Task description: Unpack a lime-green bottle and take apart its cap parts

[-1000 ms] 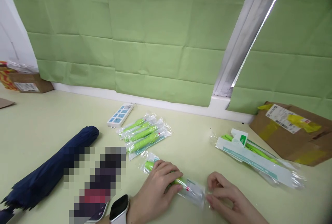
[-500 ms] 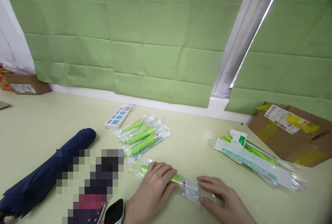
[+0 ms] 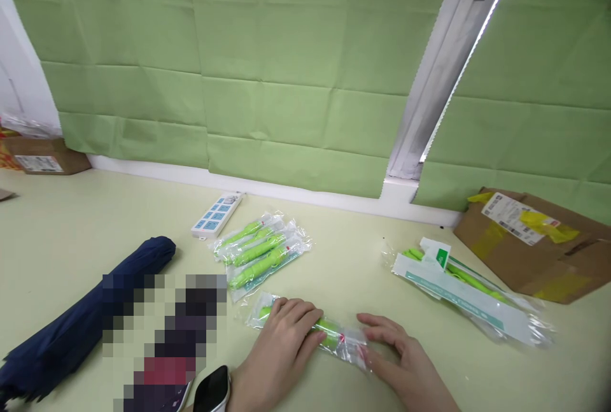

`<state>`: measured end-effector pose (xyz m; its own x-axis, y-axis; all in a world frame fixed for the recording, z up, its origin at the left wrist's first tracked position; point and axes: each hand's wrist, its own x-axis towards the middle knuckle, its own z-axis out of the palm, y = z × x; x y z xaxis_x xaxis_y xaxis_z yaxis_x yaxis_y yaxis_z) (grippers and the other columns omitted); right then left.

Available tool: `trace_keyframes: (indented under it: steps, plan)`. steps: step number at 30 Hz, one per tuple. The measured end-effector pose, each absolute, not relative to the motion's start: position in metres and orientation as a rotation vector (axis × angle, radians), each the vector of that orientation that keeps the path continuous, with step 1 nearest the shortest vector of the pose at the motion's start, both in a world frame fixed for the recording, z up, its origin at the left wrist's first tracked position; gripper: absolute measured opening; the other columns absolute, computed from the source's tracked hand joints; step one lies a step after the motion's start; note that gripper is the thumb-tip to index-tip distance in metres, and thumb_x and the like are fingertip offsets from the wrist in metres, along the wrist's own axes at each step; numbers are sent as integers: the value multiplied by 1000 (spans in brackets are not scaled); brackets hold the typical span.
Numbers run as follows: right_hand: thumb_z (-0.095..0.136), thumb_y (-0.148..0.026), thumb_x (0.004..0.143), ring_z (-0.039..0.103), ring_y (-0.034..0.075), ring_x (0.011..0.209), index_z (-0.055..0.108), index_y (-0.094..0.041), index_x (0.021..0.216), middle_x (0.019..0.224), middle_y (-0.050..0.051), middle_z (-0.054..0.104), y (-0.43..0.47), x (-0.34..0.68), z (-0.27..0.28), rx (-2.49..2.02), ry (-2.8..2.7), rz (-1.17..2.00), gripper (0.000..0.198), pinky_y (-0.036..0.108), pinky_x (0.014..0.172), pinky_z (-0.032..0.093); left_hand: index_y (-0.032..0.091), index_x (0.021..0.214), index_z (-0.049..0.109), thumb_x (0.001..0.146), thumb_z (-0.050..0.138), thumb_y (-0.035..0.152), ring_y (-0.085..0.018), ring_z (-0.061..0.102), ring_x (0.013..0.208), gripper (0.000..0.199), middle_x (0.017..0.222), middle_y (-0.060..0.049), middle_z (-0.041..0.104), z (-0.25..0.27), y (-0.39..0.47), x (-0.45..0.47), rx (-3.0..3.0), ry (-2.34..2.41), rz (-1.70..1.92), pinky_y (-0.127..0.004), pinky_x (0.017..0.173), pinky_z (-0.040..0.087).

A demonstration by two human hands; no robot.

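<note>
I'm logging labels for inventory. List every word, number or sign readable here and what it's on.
None can be read.
Shipping label on the right box: print too small.
Label on the left box: blurred.
White strip on the long pack: illegible.
Power strip: no legible marking.

Two bare hands with no sleeves visible. The left hand (image 3: 281, 351) has a smartwatch (image 3: 211, 391) on its wrist, with a dark rounded-square face and white strap. The right hand (image 3: 405, 367) wears nothing.
</note>
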<state>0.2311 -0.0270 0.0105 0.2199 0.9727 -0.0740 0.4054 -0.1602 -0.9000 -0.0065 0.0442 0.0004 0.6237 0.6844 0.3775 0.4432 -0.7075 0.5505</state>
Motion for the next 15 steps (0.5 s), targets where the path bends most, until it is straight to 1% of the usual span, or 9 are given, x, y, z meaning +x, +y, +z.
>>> trace_keyframes:
  steps: [2,3,6,8,11,13,15]
  plan:
    - [82,-46,69,57,39,126,81,-20,79,131,13,69,-28,242,15,-1678,-1224,948,27,51,111,40,27,120,59,100,55,20,-22,58,108,22,118,1,67,2,46,-9,2443,919,813,-42,97,41]
    - [83,-48,69,61,39,121,81,-20,80,127,14,72,-28,249,18,-1663,-1175,973,30,50,107,44,27,120,59,101,54,20,-22,57,109,21,118,0,67,3,46,-10,2442,934,816,-43,97,42]
    - [80,-51,73,73,33,100,79,-19,91,103,10,80,-28,272,25,-1583,-984,1021,36,47,98,54,25,119,59,101,52,20,-24,58,110,20,119,-2,67,6,48,-13,2438,976,820,-45,97,42]
    - [82,-49,73,74,28,94,77,-19,92,94,7,81,-27,287,27,-1501,-853,1018,36,42,96,57,24,118,60,101,52,20,-24,58,109,19,118,-3,67,7,48,-14,2439,993,817,-45,97,43]
    - [86,-44,69,74,25,97,76,-18,88,94,6,81,-23,307,29,-1393,-686,950,34,34,91,62,24,118,60,101,53,21,-25,58,109,19,118,-4,67,6,48,-15,2454,986,810,-46,96,44]
    - [84,-40,72,73,21,94,76,-20,89,95,3,80,-21,319,31,-1345,-581,853,28,28,83,64,24,119,60,101,52,21,-25,57,110,19,119,-4,66,6,48,-16,2468,958,800,-46,96,44]
    - [78,-36,78,72,17,87,75,-22,91,96,-1,78,-22,327,37,-1302,-485,747,19,22,72,65,26,120,59,101,53,21,-24,57,110,21,118,-2,66,7,48,-16,2485,910,786,-43,97,45]
